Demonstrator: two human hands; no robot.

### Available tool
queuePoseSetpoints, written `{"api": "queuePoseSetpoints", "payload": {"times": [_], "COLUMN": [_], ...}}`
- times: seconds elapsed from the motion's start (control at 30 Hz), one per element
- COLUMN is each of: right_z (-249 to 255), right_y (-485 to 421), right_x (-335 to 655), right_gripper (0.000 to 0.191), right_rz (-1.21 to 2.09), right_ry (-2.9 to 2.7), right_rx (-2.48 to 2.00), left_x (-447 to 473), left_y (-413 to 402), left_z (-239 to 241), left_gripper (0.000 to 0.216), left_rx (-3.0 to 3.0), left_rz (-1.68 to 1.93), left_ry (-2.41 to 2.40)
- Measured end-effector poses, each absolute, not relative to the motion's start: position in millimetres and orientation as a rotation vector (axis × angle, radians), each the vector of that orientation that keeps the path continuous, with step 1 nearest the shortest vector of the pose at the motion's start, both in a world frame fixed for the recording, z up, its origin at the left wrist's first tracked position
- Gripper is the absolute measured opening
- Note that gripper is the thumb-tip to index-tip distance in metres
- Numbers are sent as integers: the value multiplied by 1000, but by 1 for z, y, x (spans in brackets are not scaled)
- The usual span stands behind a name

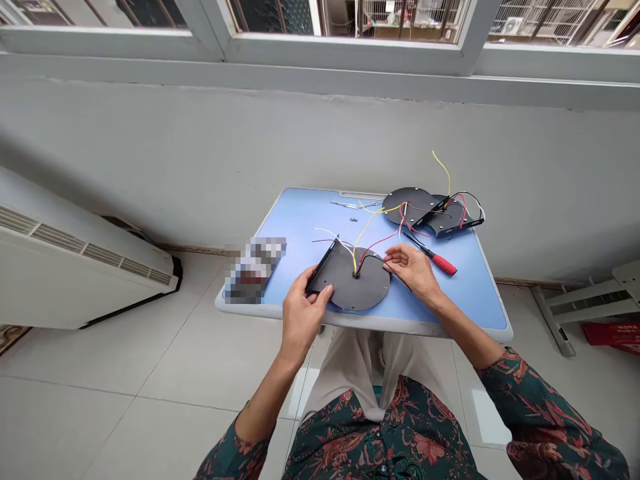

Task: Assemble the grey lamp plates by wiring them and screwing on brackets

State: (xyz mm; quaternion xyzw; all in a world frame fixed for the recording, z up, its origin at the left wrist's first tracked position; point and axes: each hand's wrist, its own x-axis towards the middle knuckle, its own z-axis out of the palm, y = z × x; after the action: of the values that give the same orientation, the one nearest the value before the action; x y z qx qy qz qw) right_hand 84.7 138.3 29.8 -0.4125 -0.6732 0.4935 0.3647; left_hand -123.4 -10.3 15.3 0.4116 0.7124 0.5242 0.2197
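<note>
a dark grey, rounded metal plate with one straight, upturned flange [360,295] lies on the light blue, pale-rimmed rectangular surface [300,220], at its near edge and just in front of the person; it is the landmark for what follows. the left hand [304,308] grasps it at the flanged left side, thumb on top, the other fingers mostly hidden at the flange. the right hand [411,270] is at the plate's right edge, fingers pinched around a thin black insulated wire [371,257] that arcs out of the plate's central hole. from that same hole rise a yellow wire [357,235], a white wire [334,235] and a red wire [379,241].

beyond the plate, to the right, a second dark round metal plate [394,199] touches a dark metal piece with flanged edges [450,223], wires trailing from both. straight beyond it lie small silvery screws [353,219] and slender silver rods [344,205]. right of it rests a red-handled screwdriver with black shaft [444,264]; well to its left, a pixelated item [257,270] cannot be made out.
</note>
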Motion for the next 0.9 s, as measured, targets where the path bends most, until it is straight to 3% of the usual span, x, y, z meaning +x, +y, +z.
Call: {"api": "queuePoseSetpoints", "payload": {"times": [0.2, 0.37, 0.6, 0.9], "right_z": [33, 34, 37, 40], "right_y": [137, 129, 121, 117], "right_x": [87, 96, 99, 96], "right_gripper": [21, 30, 32, 28], "right_rz": [1269, 1306, 1168, 1092], "right_ry": [-1839, -1869, -1974, -2015], "right_rx": [-1072, -1088, -1036, -1054], "left_x": [-116, -111, -105, -104], "left_y": [-33, -38, -11, -5], "left_z": [13, 25, 24, 18], "left_gripper": [64, 65, 57, 56], "left_rx": [1856, 2812, 2904, 2913], "left_rz": [1569, 1111, 736, 811], "left_ry": [2435, 1845, 1494, 1455]}}
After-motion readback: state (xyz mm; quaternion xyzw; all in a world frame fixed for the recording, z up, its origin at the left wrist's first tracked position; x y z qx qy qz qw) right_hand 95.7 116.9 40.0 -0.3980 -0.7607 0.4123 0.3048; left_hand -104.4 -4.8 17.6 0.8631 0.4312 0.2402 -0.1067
